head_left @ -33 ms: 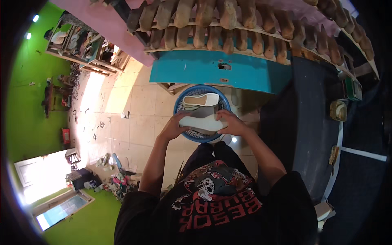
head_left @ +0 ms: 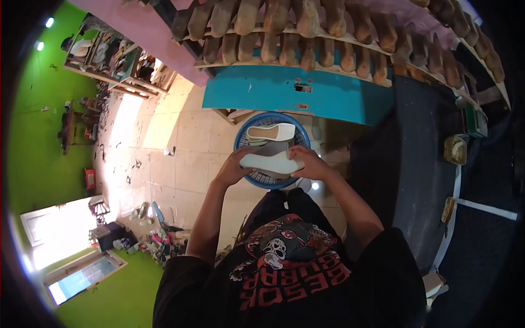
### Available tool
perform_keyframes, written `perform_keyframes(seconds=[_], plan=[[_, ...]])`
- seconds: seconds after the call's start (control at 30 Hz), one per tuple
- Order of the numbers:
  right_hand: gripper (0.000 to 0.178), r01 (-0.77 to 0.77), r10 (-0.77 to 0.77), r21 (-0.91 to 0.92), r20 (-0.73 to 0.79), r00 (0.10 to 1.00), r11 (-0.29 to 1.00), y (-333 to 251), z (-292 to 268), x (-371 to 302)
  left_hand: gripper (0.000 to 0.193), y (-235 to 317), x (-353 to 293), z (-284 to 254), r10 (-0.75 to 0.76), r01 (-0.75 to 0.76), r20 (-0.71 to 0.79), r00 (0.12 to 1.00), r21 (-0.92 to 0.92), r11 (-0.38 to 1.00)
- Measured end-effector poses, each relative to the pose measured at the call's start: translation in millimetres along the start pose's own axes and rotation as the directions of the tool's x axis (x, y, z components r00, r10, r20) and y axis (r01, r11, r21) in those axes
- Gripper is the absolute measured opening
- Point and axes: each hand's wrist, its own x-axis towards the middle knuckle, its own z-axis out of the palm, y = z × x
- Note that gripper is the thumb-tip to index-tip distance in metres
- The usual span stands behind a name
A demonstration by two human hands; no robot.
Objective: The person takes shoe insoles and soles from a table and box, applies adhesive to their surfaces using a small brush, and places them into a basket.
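Both my hands hold a pale shoe sole level across the near half of a round blue basket. My left hand grips its left end, thumb on top. At the right end, my right hand has its fingers curled round the edge. Under the sole shows a grey flat piece, partly hidden. Behind it in the basket lies a white open shoe with a tan insole, on top of other pale pieces.
Beyond the basket stands a turquoise panel beneath racks of brown shoe lasts. A dark cloth-covered surface runs along my right. At the lower left, several shoes and a heap of scraps lie on the tiled floor.
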Motion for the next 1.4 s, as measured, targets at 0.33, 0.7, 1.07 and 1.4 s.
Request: perform_keyframes(seconds=[0.33, 0.7, 1.07, 1.4], plan=[[0.064, -0.035, 0.064, -0.169, 0.173, 0.983, 0.985, 71.5, 75.6, -10.8, 0.057, -88.2, -62.2, 89.2, -0.222, 0.220, 0.055, 0.974, 0.042, 0.975], [0.060, -0.507, 0.466, -0.246, -0.209, 0.860, 0.826, 86.3, 144.3, 15.1, 0.064, -178.2, 7.4, 86.6, -0.175, 0.086, 0.266, 0.948, 0.316, 0.945], [0.049, -0.494, 0.387, -0.460, -0.311, 0.868, 0.737, 134.7, 136.9, 118.4, 0.069, -237.6, 101.7, 70.9, -0.305, 0.185, 0.249, 0.919, 0.411, 0.893], [0.062, -0.446, 0.457, -0.458, -0.095, 0.885, 0.769, 120.1, 135.3, 102.3, 0.074, -209.7, 69.1, 90.2, -0.330, 0.208, 0.252, 0.910, 0.413, 0.887]])
